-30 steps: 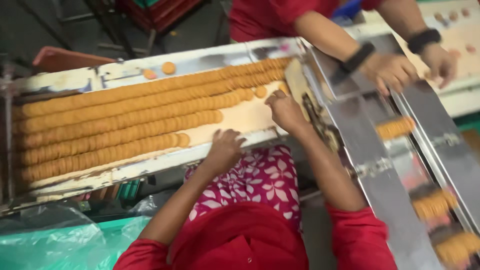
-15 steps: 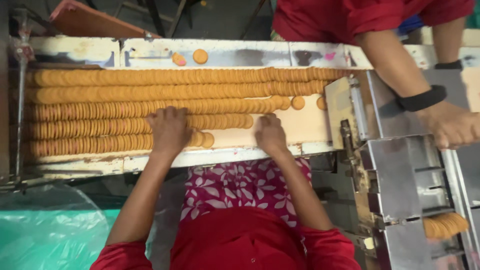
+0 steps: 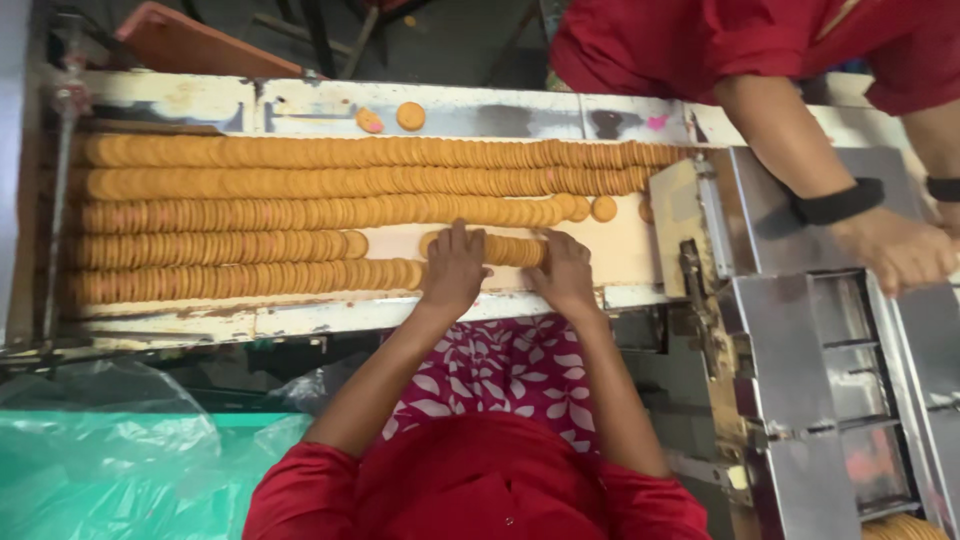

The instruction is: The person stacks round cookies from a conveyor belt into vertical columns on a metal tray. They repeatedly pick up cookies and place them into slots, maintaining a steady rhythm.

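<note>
Single view — head-worn camera, looked steeply down from above the wearer's own red-sleeved arms onto the biscuit tray point(image 3: 250, 325). Close range; tray ran across the upper frame, a steel chute point(image 3: 830, 340) at right. No second view to overlap.

A pale tray point(image 3: 620, 255) carries five long rows of biscuits point(image 3: 330, 182), stretching left of the hands and beyond them; two loose biscuits point(image 3: 410, 116) lie on the far rim.

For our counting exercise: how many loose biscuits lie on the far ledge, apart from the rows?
2: a round golden biscuit and a pinkish broken one beside it to its left, both on the far ledge.
</note>
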